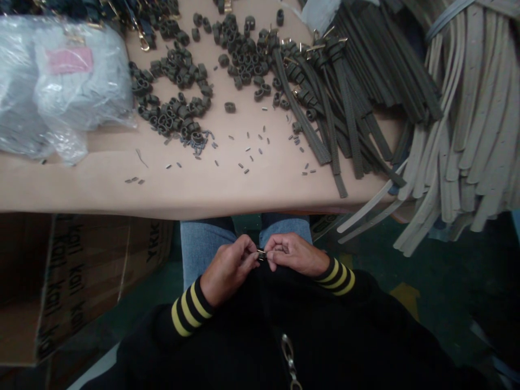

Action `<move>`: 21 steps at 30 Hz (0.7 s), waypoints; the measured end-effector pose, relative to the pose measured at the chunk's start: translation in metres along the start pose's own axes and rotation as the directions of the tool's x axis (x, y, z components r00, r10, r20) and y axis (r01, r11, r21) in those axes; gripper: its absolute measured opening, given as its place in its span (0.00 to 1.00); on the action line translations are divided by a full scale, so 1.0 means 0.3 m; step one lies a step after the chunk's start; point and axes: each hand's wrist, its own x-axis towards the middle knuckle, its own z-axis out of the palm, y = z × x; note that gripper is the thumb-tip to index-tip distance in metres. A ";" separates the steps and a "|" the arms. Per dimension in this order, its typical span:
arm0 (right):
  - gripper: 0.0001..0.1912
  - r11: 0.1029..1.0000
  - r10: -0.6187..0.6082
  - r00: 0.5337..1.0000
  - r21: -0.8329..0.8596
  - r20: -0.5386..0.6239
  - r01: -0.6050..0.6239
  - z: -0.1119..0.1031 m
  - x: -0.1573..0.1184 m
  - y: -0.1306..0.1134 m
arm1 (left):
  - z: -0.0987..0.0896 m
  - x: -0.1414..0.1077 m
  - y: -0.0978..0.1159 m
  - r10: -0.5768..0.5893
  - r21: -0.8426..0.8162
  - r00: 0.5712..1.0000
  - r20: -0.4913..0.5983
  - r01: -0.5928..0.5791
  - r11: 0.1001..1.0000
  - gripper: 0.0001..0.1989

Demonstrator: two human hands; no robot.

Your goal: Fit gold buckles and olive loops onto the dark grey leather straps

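Low over my lap, my left hand (232, 265) and my right hand (296, 254) meet with their fingers pinched together. Between the fingertips is a small gold-coloured buckle (261, 252) with something dark at it; the fingers cover most of both. Whether a strap runs from it cannot be made out against my black top. On the table beyond lie many small dark green strap loops (166, 119) and tiny metal pieces (247, 149). Dark green straps with gold buckles (325, 103) are heaped to the right of the loops.
The table's (97, 189) front edge runs just beyond my hands. A plastic-wrapped pack (83, 81) stands at left. Bundled pale straps (467, 108) hang over the right edge. An open cardboard box (97, 276) is under the table at left.
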 end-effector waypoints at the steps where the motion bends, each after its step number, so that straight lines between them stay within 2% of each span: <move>1: 0.08 1.000 -0.005 1.000 -0.018 -0.012 0.005 0.001 0.001 0.000 | -0.001 0.000 0.003 0.016 0.039 1.000 0.001 -0.016 0.999 0.04; 4: 0.09 0.998 -0.027 0.999 -0.054 -0.032 0.025 0.007 0.004 0.005 | -0.001 0.001 0.005 0.037 0.048 0.999 0.003 -0.037 0.998 0.01; 7: 0.11 0.996 -0.047 0.998 -0.072 -0.033 0.044 0.010 0.006 0.014 | 0.004 0.002 0.001 0.041 -0.021 0.999 0.023 -0.040 0.999 0.05; 11: 0.13 0.999 -0.024 1.000 -0.024 -0.005 0.024 0.009 0.001 0.023 | 0.010 0.004 -0.007 0.038 -0.067 0.996 0.076 -0.033 0.997 0.03; 15: 0.09 0.998 -0.045 0.999 0.037 0.001 0.045 0.007 -0.009 0.015 | 0.016 0.006 -0.024 0.041 -0.094 0.999 0.012 -0.040 0.995 0.03; 17: 0.04 0.997 -0.066 0.997 -0.033 -0.036 0.064 0.010 -0.014 0.005 | 0.018 0.005 -0.033 0.041 -0.109 0.999 0.002 -0.040 0.993 0.04; 19: 0.01 0.978 -0.116 0.988 -0.185 -0.099 0.096 0.016 -0.018 -0.008 | 0.020 0.004 -0.039 0.027 -0.134 1.000 0.008 -0.026 0.991 0.05; 21: 0.02 0.934 -0.177 0.972 -0.339 -0.156 0.115 0.021 -0.019 -0.019 | 0.022 0.002 -0.041 0.008 -0.163 1.000 0.009 -0.007 0.987 0.05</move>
